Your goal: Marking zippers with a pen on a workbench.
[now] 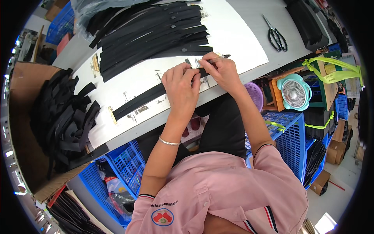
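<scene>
A single black fabric strip lies across the white board, slanting up toward my hands. My left hand presses the strip's right part down, its fingers bent and drawn together. In my right hand is a pen, pinched with its tip low beside my left fingertips, over the strip's right end. Something small and pale shows between the two hands, too small to name. Beyond them lies a spread pile of black strips with a few round grey spots on it.
Black-handled scissors lie at the far right of the table. A cardboard box of black strips stands at the left. Clear plastic covers part of the pile's far side. Below the right edge are a turquoise fan and a blue crate.
</scene>
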`<state>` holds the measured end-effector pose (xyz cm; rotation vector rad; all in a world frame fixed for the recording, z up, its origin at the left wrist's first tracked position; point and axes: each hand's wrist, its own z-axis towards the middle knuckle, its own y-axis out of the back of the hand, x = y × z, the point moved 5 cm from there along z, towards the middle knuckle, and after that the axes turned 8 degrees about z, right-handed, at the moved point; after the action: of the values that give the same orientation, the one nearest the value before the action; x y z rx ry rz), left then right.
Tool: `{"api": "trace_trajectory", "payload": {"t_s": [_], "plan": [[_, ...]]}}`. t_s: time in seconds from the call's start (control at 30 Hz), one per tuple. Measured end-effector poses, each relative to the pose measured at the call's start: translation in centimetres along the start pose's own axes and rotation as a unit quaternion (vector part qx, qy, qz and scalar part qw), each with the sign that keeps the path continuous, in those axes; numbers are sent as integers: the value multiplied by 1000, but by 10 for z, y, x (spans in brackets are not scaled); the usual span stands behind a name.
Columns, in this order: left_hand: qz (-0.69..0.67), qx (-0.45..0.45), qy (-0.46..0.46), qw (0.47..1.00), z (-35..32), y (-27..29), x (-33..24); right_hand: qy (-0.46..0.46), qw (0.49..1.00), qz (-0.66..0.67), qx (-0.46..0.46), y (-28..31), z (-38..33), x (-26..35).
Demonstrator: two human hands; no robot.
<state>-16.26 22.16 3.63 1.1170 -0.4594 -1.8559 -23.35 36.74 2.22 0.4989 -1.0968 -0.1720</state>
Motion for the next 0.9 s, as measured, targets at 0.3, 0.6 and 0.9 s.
{"api": "trace_trajectory", "payload": {"t_s": [0.3,0.6,0.9], "plan": [[-3,-6,6,1000,-1,-1,1,-78,993,53,76,8,-4,0],[6,-17,-4,1000,-4,2,11,-1,997,60,58,-1,-2,3],[8,110,-7,994,-18,12,24,-99,967,221,-74,17,-14,-3]]}}
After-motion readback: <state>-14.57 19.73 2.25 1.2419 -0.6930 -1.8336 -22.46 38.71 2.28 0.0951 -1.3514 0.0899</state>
